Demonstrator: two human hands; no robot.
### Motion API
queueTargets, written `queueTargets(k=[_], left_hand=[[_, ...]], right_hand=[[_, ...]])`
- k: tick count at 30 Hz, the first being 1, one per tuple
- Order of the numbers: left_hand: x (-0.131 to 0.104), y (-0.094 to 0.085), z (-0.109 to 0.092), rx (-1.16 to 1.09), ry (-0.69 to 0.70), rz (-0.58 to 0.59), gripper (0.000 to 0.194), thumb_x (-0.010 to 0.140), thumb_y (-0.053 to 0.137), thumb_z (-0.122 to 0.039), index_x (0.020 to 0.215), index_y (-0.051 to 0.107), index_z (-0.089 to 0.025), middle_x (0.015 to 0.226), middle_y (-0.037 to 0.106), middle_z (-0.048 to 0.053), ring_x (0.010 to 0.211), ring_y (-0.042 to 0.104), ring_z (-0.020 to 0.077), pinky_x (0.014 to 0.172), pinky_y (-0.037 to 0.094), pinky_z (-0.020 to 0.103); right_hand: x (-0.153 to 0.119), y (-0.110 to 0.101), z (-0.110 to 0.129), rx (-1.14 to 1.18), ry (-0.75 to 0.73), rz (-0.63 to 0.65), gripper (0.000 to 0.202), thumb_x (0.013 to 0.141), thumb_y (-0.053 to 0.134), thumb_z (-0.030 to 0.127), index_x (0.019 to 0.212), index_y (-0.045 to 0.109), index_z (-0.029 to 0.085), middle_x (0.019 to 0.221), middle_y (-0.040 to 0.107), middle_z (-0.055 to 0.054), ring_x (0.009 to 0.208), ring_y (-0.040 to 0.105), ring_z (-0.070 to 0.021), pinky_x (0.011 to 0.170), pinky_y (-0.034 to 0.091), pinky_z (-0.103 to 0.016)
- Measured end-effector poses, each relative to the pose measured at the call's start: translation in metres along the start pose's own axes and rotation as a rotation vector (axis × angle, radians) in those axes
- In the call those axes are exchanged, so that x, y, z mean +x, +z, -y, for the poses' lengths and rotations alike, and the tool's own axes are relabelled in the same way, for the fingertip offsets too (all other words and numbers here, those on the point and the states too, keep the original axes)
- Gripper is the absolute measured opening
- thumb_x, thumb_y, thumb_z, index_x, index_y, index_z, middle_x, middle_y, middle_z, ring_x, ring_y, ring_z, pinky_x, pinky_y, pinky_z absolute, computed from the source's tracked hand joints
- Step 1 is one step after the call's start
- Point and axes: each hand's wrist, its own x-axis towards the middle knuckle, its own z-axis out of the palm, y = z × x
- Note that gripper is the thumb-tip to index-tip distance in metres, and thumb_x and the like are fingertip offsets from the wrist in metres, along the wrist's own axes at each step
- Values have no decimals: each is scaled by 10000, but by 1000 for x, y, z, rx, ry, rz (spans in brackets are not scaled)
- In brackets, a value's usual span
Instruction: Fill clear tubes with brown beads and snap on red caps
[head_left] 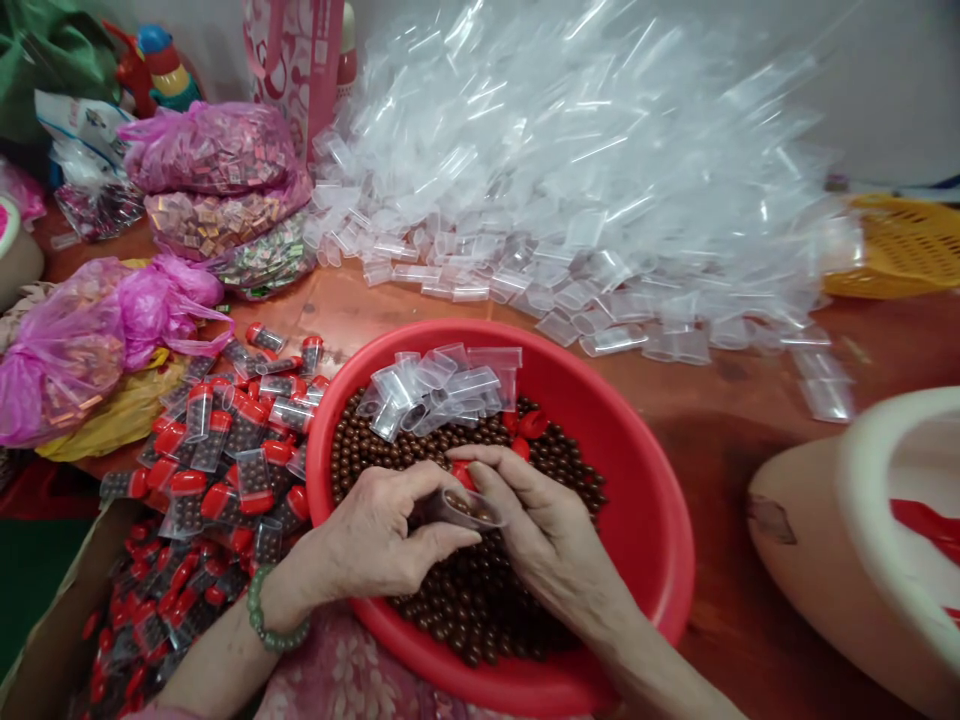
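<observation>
Pink floral cloth (341, 665) shows beneath the near rim of a red basin (660, 560). Over its middle, the left hand (384, 525) pinches a tilted clear tube (480, 514) holding brown balls (459, 502), and the right hand (541, 512) grips a red cap (463, 474) just beside it.

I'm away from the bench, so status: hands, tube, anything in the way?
Left hand: holding clear tube, brown balls inside, mouth open. Right hand: at red cap. Loose tubes in basin beyond hands, not blocking.

Left arm (225, 645) enters from seven o'clock, right arm (649, 650) from five. Left hand (386, 525) pinches; right hand (540, 515) curls its fingers.
</observation>
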Motion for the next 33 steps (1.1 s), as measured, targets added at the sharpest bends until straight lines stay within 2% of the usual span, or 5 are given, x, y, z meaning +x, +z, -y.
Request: queueTargets(k=[8,16,21,26,33], left_hand=[[-9,11,-13,26,72,-55,138,866,614,-132,990,664,-97,916,738,79,821,686,133,783,510,196],[-6,13,-7,-117,17,-69,159,851,630,-120,1004,675,-115,934,731,66,821,669,119,771,503,189],[-6,14,-8,-99,-42,-77,125,870,584,-148,975,642,-112,893,677,57,797,616,132,751,488,229],[-5,13,-7,-115,-33,-48,92,897,532,-181,970,575,-144,896,627,43,810,580,144,775,475,266],[-10,13,-3,-75,-66,-31,16,900,494,-163,910,488,-175,869,569,23,805,549,147,752,456,271]], right_hand=[[-3,-17,-3,476,191,-102,242,904,611,430,1070,673,266,666,626,24,578,572,-86,553,494,-182],[-15,-21,8,443,155,-147,309,860,681,365,1166,683,321,940,737,-15,797,715,-162,773,590,-297],[-22,-18,13,302,13,-290,243,814,735,274,1055,719,302,974,752,-23,863,718,-200,775,597,-327],[-15,-10,20,177,-345,-109,354,818,692,105,1096,691,324,919,736,5,843,681,-174,756,579,-321],[-14,-1,12,98,-431,-83,462,784,657,-18,1146,652,269,955,696,-21,868,647,-170,756,554,-319]])
